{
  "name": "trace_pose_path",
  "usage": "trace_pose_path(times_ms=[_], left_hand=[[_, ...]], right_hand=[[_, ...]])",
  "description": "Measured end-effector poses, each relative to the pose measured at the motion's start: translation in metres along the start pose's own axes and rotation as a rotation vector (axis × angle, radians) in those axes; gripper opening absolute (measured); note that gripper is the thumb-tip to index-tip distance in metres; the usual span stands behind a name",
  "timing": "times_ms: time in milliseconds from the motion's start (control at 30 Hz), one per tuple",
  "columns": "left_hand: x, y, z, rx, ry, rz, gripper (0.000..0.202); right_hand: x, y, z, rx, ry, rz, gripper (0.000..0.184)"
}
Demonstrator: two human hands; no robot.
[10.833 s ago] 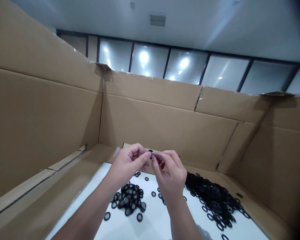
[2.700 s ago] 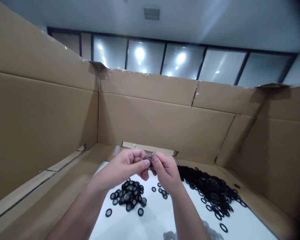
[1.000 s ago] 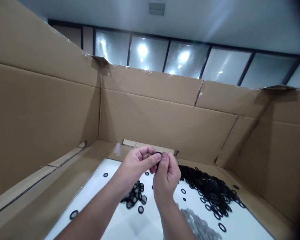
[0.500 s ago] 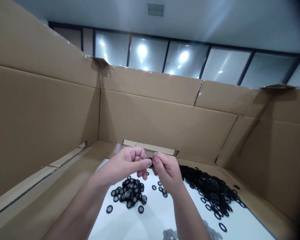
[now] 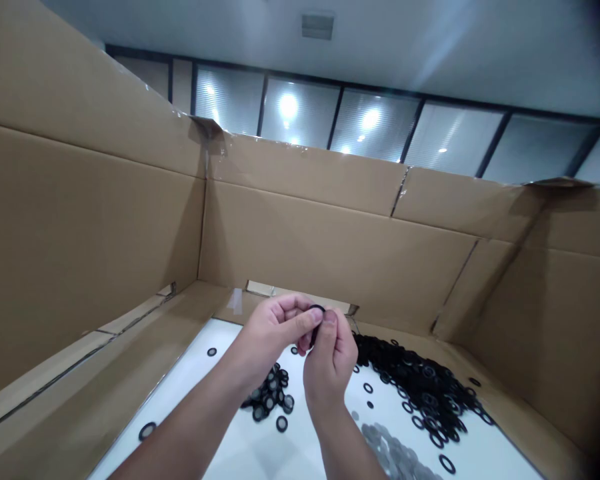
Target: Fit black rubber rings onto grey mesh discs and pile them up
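Left hand (image 5: 273,330): grip clenched, fingers curled, thumb pressed against the held ring.
Right hand (image 5: 333,360): grip clenched, thumb and fingertips pinching that same ring.
Held item: a black rubber ring (image 5: 317,309), standing on edge between both hands, raised above the far part of the worktop, its lower part hidden by fingers.
Worktop: a white worktop (image 5: 190,373), walled in by a cardboard box (image 5: 330,260).
Below the hands: a small cluster of grey-centred black rings (image 5: 267,400), just under the left wrist.
Far right corner: a large heap of black rings (image 5: 420,380).
Near right edge: a spread of grey discs (image 5: 387,450).
Near left edge: a lone black ring (image 5: 147,431).
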State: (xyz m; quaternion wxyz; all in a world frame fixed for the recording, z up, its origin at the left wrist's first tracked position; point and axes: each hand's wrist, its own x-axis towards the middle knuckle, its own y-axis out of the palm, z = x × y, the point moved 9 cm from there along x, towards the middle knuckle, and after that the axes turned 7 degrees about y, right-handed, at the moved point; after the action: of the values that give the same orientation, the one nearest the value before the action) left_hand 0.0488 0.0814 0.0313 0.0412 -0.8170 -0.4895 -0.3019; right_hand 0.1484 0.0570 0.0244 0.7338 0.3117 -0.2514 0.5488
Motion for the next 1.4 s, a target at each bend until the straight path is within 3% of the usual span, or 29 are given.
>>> trace_pose_path(times_ms=[200,400,767,1100,1400], left_hand=[[-0.001,-0.002,-0.009,0.144,-0.018,0.094,0.020],[-0.011,-0.013,-0.012,0.359,-0.184,0.167,0.026],[-0.014,-0.024,-0.018,0.565,-0.240,0.159,0.026],[-0.002,-0.008,-0.010,0.149,-0.097,0.170,0.016],[-0.002,-0.006,-0.009,0.145,-0.078,0.141,0.018]], right_hand=[[0.016,0.011,0.008,-0.135,-0.042,0.390,0.042],[0.017,0.013,0.017,-0.278,-0.158,0.538,0.043],[0.013,0.018,0.015,-0.313,-0.216,0.508,0.038],[0.016,0.008,0.007,-0.209,-0.089,0.321,0.042],[0.020,0.011,0.008,-0.173,-0.033,0.427,0.045]])
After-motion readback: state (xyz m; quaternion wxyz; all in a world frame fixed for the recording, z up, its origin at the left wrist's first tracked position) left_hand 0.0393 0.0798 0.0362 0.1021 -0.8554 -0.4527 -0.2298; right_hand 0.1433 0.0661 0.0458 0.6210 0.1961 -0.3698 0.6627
